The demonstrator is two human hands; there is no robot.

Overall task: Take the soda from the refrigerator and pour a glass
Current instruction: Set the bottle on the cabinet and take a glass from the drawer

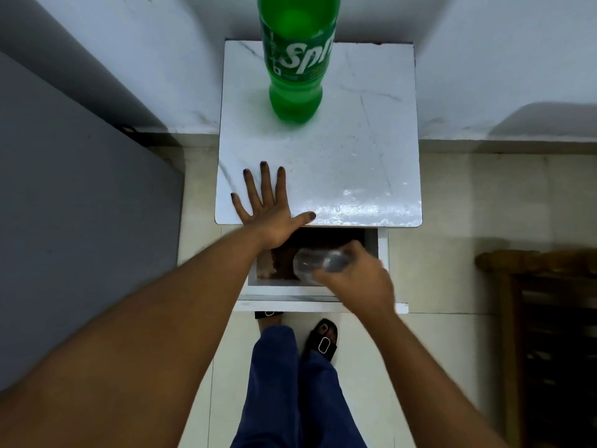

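A large green soda bottle (296, 59) stands upright at the back of a small white marble-topped table (355, 163). My left hand (269, 205) lies flat and spread on the table's front left corner, holding nothing. My right hand (355, 276) is below the tabletop's front edge, over an open drawer (281, 263), gripping a clear glass (318, 263) that lies tilted on its side and is blurred by motion. The bottle's cap is out of frame.
A grey refrigerator side (80, 221) fills the left. White walls stand behind the table. A dark wooden piece of furniture (549, 334) is at the right. My legs and sandalled feet (323, 341) stand on the tiled floor just before the drawer.
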